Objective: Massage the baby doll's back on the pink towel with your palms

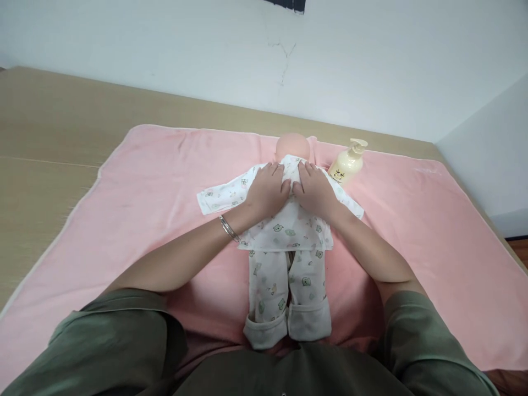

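A baby doll [292, 147] lies on a pink towel [157, 181], dressed in a white printed top [289, 228] and matching trousers [289, 297]. Its bald head points away from me. My left hand [267, 191] rests flat on the left of the doll's chest, fingers stretched toward the collar. Beside it, my right hand [315, 190] lies flat on the right of the chest, fingers likewise extended. The two hands touch at the middle of the top. A metal bracelet [229, 228] circles my left wrist.
A cream pump bottle [348, 162] stands on the towel just right of the doll's head. The towel covers a wooden surface [49, 121] that meets a white wall [206, 49] behind. My green sleeves fill the bottom of the view.
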Available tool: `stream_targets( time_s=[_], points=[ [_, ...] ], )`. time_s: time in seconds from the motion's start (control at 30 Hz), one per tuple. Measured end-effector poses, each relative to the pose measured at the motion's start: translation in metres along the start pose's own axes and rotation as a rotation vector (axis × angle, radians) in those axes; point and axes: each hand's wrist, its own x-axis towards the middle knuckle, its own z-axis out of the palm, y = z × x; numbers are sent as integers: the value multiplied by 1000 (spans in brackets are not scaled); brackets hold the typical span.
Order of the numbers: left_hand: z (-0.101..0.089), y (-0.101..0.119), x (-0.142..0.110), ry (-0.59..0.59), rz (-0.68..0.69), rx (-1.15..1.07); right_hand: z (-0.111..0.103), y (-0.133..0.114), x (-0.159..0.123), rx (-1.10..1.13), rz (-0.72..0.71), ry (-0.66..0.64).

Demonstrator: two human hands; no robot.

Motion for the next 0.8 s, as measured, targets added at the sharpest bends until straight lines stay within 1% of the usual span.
stream_targets(
  time_s=[0.1, 0.17, 0.23, 0.3, 0.37, 0.43, 0.53, 0.6, 0.67, 0.73, 0.8],
  points=[
    [-5, -6, 9, -81, -46, -48, 1, -16, -18, -27, -2, 44],
    [-6, -6, 9, -78, -57, -32, 0, -19, -22, -13, -7, 52],
    [-3, -1, 1, -30, -34, 7, -1, -13, -16, 32, 5, 37],
    [1, 7, -11, 12, 3, 21, -1, 0, -3, 88, 28, 10],
    [4, 14, -22, 22, 31, 6, 0, 11, 9, 115, 53, -3],
    [6, 16, -27, 14, 45, -19, 2, 14, 14, 100, 66, 15],
    [5, 6, -16, -8, 42, -63, 5, 2, 2, 33, 65, 63],
    [4, -4, -4, -27, 21, -80, 4, -11, -13, -1, 33, 80],
    [3, -9, 3, -30, -6, -63, 3, -20, -23, -16, -14, 85],
    [3, -5, 2, -13, -20, -21, 2, -21, -25, -3, -37, 84],
    [4, 5, -9, 10, -10, 18, 2, -14, -17, 29, -22, 71]
  ],
)
